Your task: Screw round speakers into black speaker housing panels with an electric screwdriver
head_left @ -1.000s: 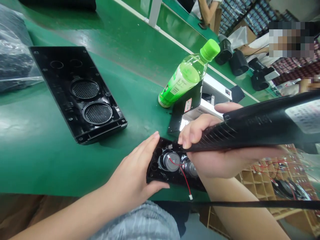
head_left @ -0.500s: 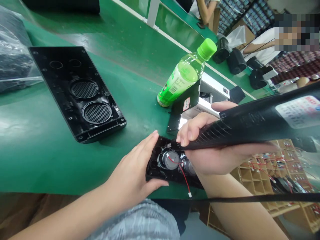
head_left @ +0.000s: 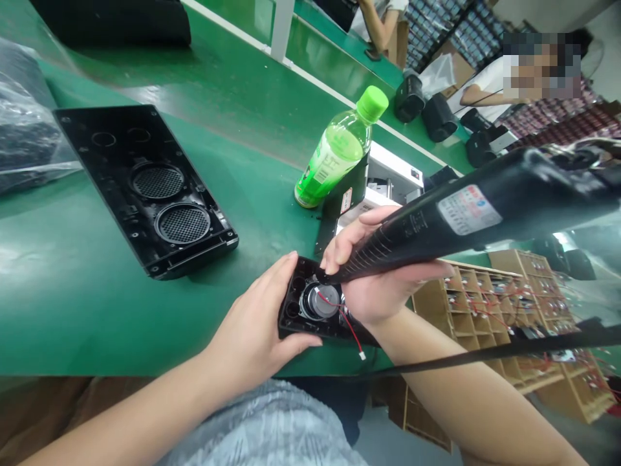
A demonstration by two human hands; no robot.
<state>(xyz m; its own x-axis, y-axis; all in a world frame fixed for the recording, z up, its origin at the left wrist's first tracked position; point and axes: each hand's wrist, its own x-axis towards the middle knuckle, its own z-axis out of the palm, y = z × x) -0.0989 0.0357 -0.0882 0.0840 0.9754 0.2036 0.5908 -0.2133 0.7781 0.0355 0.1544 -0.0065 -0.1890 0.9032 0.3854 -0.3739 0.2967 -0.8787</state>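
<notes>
One speaker (head_left: pixel 324 303) sits in the housing (head_left: pixel 308 329) the left hand (head_left: pixel 255 314) clasps, right hand (head_left: pixel 376 291) gripping a tool (head_left: pixel 412 223); another shell (head_left: pixel 116 165) is speakerless.

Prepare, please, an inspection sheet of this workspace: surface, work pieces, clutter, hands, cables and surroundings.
Surface: green table, glossy, reflecting light.
Job's things: black housing with a round driver inside; black handheld tool, tip hidden; black panel with two mesh grilles, lying apart.
Clutter: green-capped bottle beside a black-and-white device; plastic bag at the picture's left edge.
Hands: left hand grips the housing's end; right hand is wrapped around the tool.
Cables: red wire with white connector, extending past the housing; black cord below the tool.
Surroundings: wooden compartment shelf; co-worker's white sleeve; black speakers farther back.
</notes>
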